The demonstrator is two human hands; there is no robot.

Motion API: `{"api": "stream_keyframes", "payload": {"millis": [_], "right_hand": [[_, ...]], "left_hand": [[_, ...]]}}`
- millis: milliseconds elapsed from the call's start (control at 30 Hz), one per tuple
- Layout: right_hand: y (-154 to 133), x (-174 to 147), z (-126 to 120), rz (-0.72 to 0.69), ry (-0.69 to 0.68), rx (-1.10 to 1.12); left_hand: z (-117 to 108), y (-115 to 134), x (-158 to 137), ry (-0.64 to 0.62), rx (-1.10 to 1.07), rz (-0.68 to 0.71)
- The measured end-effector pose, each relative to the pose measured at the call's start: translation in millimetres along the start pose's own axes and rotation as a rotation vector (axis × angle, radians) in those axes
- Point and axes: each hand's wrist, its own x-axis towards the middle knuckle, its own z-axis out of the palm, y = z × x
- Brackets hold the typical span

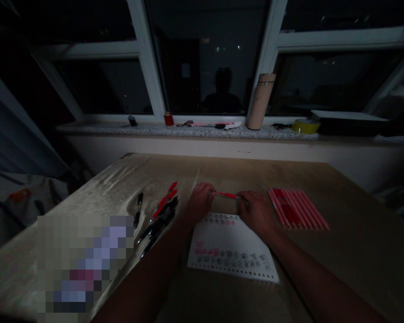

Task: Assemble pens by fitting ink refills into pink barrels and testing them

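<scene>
My left hand [201, 201] and my right hand [255, 210] are both closed on the ends of a slim red pen [226, 194], which lies level between them just above the far edge of a notebook. The fingertips are partly hidden in shadow. The spiral notebook [234, 246] lies on the table below, its lined page carrying rows of small black and red writing. Left of my left hand are several red pens [164, 202] and several black pens [159, 226], with one black pen [139, 208] apart. Beyond my right hand, slim pink sticks [306, 208] lie in a neat row, darker red in part.
A brown table [235, 172] stands below the window. Its granite sill [148, 128] holds a tan flask [261, 103], a red jar [169, 119], a small dark bottle [132, 120] and yellow tape [305, 126]. A blurred patch hides the table's left front.
</scene>
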Motion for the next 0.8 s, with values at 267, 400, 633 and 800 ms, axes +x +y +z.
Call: {"api": "stream_keyframes", "payload": {"millis": [267, 400, 633, 800], "right_hand": [[6.4, -0.8, -8.1, 0.062, 0.093, -0.164], [11.8, -1.1, -5.1, 0.107, 0.159, -0.249], [11.9, -0.5, -6.2, 0.147, 0.162, -0.263], [8.7, -0.7, -7.2, 0.151, 0.134, -0.213]], "left_hand": [[1.3, -16.2, 0.8, 0.092, -0.075, -0.142], [1.6, -19.5, 1.3, 0.125, -0.074, -0.182], [4.5, -18.5, 1.3, 0.106, -0.017, -0.153], [4.1, -8.1, -0.5, 0.026, 0.056, -0.132]]}}
